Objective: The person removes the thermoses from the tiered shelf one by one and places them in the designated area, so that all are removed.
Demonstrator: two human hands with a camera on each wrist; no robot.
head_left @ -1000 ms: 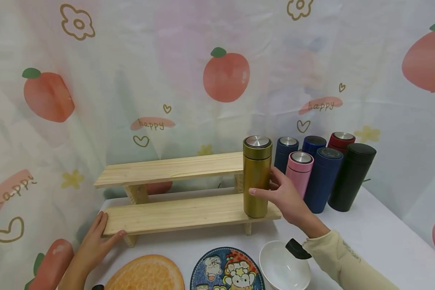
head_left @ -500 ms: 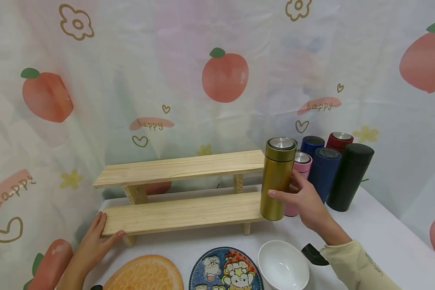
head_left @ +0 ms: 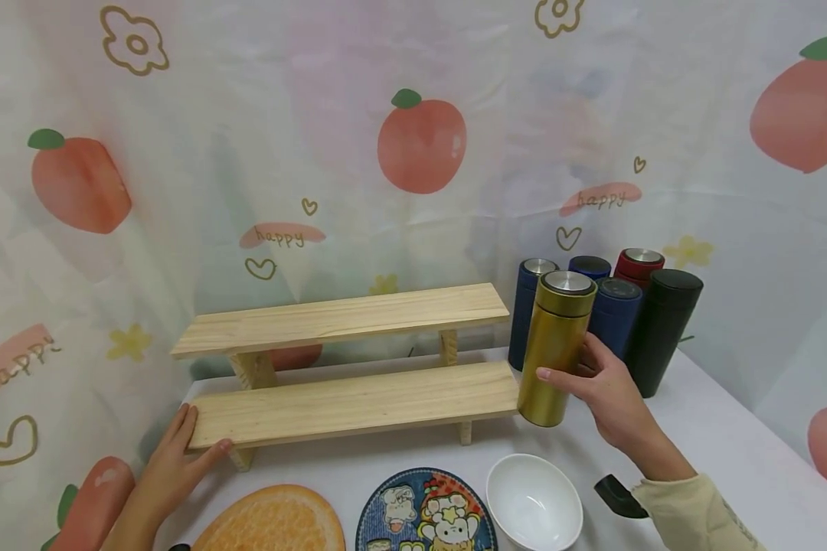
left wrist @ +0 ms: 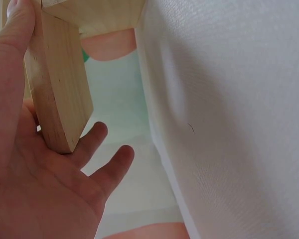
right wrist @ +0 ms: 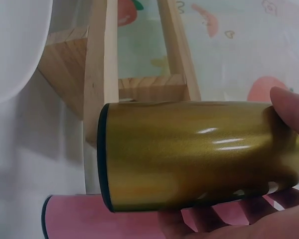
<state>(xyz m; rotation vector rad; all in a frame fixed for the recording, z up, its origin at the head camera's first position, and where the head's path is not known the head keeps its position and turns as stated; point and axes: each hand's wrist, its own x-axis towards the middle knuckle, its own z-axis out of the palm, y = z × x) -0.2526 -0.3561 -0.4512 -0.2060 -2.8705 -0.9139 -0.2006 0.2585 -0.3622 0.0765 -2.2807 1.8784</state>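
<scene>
A gold thermos bottle [head_left: 558, 352] with a steel-topped lid is held by my right hand [head_left: 616, 402], the thumb on its near side and the fingers behind it. It is just off the right end of the two-tier wooden shelf [head_left: 358, 402], leaning slightly. In the right wrist view its dark base shows beside the shelf end, and a pink thermos bottle [right wrist: 99, 219] lies beyond it, hidden in the head view. My left hand [head_left: 165, 467] grips the left end of the lower board; the left wrist view shows that wooden end [left wrist: 60, 89] between thumb and fingers.
Behind the gold bottle stand a dark blue bottle [head_left: 524, 314], more blue ones [head_left: 616, 314], a red one [head_left: 637, 264] and a black one [head_left: 665, 329]. In front are a white bowl [head_left: 534, 501], a cartoon round mat [head_left: 420, 516] and an orange-patterned mat [head_left: 276, 520].
My right hand has carried the gold bottle rightward, from over the lower board to past its right end. It now covers the pink bottle in the head view. My left hand stays put.
</scene>
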